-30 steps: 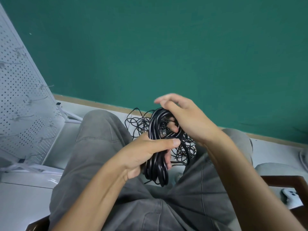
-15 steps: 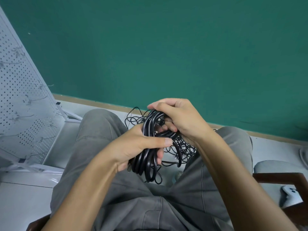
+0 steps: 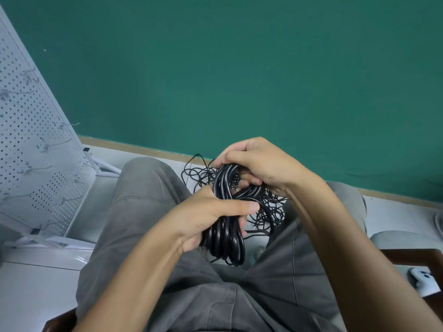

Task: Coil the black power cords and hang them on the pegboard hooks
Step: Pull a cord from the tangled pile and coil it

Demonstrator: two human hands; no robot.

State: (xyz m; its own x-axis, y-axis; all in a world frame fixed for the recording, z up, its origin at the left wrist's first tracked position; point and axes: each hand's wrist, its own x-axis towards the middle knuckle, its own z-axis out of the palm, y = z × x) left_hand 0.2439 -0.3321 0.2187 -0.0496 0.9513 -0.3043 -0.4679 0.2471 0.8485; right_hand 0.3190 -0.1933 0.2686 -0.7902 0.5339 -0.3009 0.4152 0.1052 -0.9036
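Observation:
A thick black power cord [image 3: 225,238] hangs as a coil of several loops above my lap. My left hand [image 3: 208,214] grips the coil around its middle, thumb laid across the front. At the coil's top, my right hand [image 3: 259,166] is closed on the cord, its fingers tucked into the loops. Behind the hands, a tangle of thinner black cords [image 3: 266,209] lies on the floor between my knees. The white pegboard [image 3: 31,149] leans at the left, with several bare wire hooks [image 3: 67,125] sticking out of it.
A green wall with a wooden skirting strip fills the background. My grey-trousered legs take up the lower middle. A dark wooden chair arm [image 3: 412,256] and a white controller [image 3: 422,280] sit at the right. The pegboard's white stand feet [image 3: 103,167] rest on the floor.
My right hand has closed down onto the top of the coil, fingers now curled into the loops. The coil has shifted slightly in my left hand's grip.

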